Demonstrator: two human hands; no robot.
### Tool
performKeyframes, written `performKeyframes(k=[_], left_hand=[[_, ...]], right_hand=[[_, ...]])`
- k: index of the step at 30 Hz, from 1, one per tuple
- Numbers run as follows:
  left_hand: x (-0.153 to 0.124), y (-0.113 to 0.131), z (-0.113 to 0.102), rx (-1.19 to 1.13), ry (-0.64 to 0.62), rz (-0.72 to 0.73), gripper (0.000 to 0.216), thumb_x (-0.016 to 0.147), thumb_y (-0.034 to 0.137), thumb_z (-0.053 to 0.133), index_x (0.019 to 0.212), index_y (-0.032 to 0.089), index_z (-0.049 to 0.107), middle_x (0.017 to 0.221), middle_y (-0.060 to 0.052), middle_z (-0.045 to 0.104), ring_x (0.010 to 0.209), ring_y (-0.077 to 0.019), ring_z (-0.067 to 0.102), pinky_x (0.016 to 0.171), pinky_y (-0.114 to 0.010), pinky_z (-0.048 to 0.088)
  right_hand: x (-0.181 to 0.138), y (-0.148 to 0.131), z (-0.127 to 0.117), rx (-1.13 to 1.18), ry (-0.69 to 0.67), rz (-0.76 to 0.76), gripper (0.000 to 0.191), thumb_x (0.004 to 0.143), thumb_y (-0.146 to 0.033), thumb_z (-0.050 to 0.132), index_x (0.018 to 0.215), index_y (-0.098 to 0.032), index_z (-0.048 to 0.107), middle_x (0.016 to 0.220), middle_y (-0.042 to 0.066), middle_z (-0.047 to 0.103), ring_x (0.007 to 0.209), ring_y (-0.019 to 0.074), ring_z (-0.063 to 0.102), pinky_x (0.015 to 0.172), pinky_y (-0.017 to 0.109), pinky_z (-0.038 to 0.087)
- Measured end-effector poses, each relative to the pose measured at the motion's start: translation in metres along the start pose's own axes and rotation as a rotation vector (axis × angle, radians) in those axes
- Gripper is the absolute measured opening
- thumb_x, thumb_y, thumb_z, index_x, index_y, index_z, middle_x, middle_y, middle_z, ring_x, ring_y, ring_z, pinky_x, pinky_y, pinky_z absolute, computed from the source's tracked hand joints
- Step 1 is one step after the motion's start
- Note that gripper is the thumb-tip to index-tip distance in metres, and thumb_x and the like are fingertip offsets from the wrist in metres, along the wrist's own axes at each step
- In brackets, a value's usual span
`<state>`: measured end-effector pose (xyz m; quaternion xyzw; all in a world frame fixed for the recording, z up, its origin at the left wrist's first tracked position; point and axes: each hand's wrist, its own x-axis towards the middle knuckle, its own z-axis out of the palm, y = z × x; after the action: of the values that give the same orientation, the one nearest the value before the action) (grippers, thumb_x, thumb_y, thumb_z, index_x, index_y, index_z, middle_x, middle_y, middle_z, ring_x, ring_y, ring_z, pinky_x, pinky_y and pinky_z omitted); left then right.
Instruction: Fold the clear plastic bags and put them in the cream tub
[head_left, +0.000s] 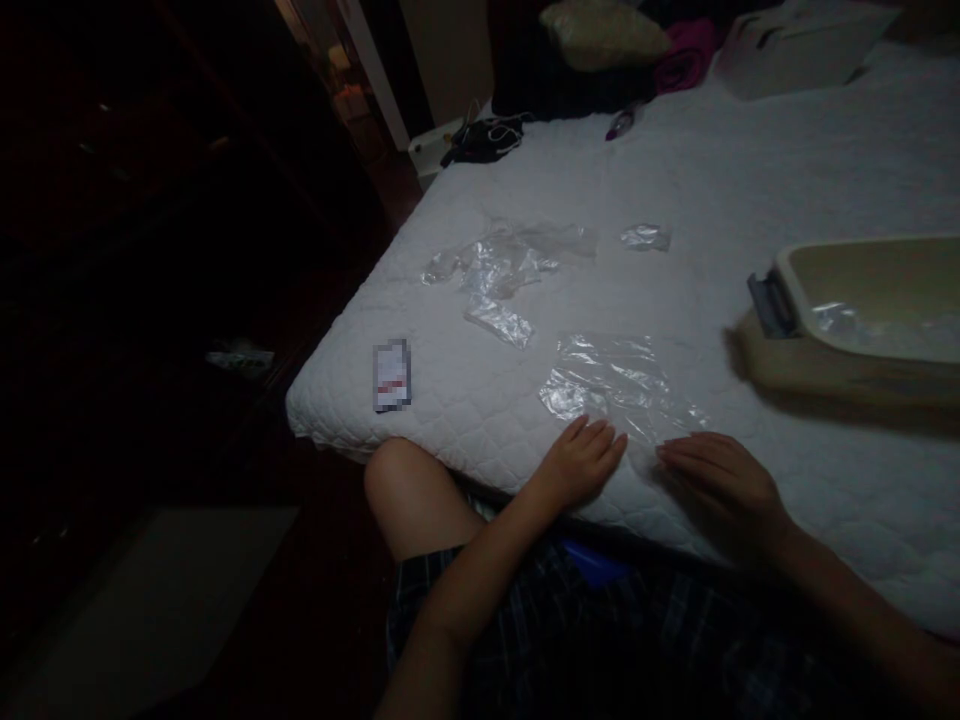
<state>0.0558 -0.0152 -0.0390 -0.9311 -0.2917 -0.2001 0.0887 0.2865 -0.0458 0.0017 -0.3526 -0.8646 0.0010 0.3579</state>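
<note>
A: ok so only the head view to go on here. Where's the clear plastic bag (611,380) at, and what are the fingers doing?

B: It's lying flat on the white quilted bed (712,190), a bit in from the near edge and well right of the near left corner. Left hand (581,465) is palm-down at the bag's near side, fingers a little apart. Right hand (720,480) is by the near right corner of the bag, fingers held close together. Can't tell if either one is actually pinching film, the thumbs don't show well enough.

A: How's it gonna handle, you reckon?

B: My guess: almost no weight, super floppy, kinda slick. It's shiny and creased, so probably thin film that could cling to itself or tear if you yank it. I'd grab the two near corners between thumb and fingertip, gently. Middle would just bunch up, imo.

A: Anything else around it?

B: Crumpled clear plastic (499,265) farther in toward the left edge of the bed, a small clear packet (646,237) beyond the bag, and a cream plastic bin (810,375) over to the right, its lower part pretty blurry.
</note>
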Motion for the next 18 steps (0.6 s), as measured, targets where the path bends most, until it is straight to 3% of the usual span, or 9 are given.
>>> performKeyframes(k=[6,9,14,18], left_hand=[[0.000,-0.001,0.001,0.039,0.036,0.026,0.034,0.093,0.018,0.038,0.122,0.011,0.052,0.120,-0.010,0.060,0.117,-0.0199,0.052,0.107,-0.040,0.036],[-0.001,-0.001,0.000,0.042,0.019,0.043,0.034,0.093,0.017,0.037,0.123,0.011,0.052,0.121,-0.011,0.059,0.118,-0.0214,0.051,0.107,-0.042,0.035],[-0.001,0.000,-0.003,0.041,-0.037,0.053,0.035,0.093,0.017,0.038,0.125,0.011,0.049,0.125,-0.013,0.055,0.121,-0.0227,0.048,0.107,-0.042,0.034],[-0.001,-0.001,-0.005,0.027,-0.047,0.053,0.034,0.093,0.018,0.039,0.125,0.012,0.048,0.126,-0.012,0.055,0.121,-0.0224,0.048,0.106,-0.042,0.034]], right_hand=[[0.033,0.019,-0.003,0.053,0.028,0.124,0.015,0.086,-0.027,0.054,0.092,-0.026,0.068,0.082,0.003,0.072,0.074,0.0200,0.066,0.074,0.036,0.051],[0.050,0.033,0.000,0.113,-0.036,0.254,0.022,0.085,-0.039,0.054,0.088,-0.024,0.069,0.082,0.005,0.072,0.072,0.0208,0.066,0.066,0.034,0.052],[0.074,0.052,0.014,0.203,-0.150,0.410,0.036,0.082,-0.053,0.052,0.089,-0.023,0.070,0.087,0.006,0.072,0.078,0.0223,0.067,0.071,0.035,0.052],[0.092,0.060,0.021,0.316,-0.266,0.509,0.044,0.077,-0.060,0.054,0.093,-0.022,0.068,0.079,0.005,0.071,0.069,0.0210,0.067,0.064,0.034,0.051]])
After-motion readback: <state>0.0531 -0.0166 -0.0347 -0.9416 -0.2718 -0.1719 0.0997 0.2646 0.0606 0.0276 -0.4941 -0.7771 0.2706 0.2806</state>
